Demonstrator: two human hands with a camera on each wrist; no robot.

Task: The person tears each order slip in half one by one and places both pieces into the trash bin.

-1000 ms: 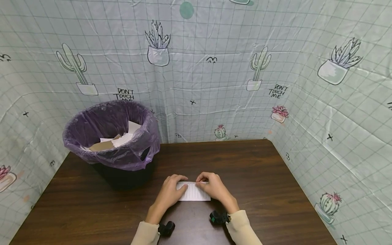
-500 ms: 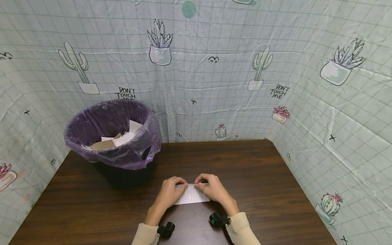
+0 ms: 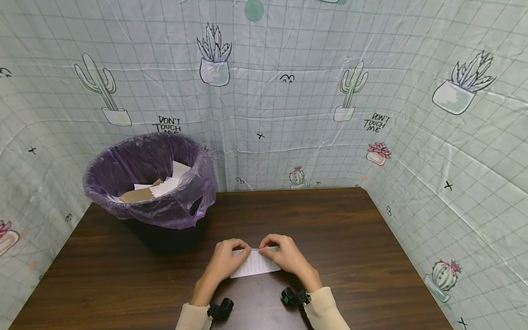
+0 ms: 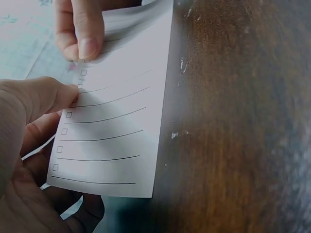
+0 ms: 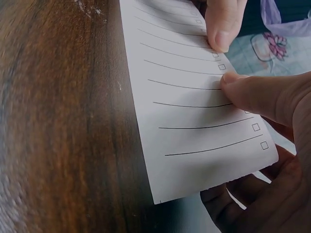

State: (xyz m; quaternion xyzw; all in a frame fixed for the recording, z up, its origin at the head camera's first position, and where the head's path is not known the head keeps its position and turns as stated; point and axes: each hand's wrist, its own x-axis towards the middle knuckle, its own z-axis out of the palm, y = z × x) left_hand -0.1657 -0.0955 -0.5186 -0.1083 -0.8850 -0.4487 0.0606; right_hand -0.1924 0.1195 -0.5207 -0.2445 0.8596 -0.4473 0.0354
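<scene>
A white sheet of lined checklist paper is held over the brown table, its long far edge pinched by both hands. My left hand grips that edge with the thumb on the near face and fingers behind. Close beside it, my right hand pinches the same edge in the same way, with a small gap between the thumbs. Printed lines and small checkboxes show on the paper in the left wrist view. The right wrist view shows the paper bowed slightly, one short edge looking rough.
A black bin lined with a purple bag stands at the back left, holding torn paper and cardboard pieces. Brown wooden table surrounds the hands. A cactus-print curtain hangs behind and along both sides.
Both hands now pinch the paper's far edge near its middle, thumbs closer together. The paper has tilted up and shifted slightly left with the left hand.
</scene>
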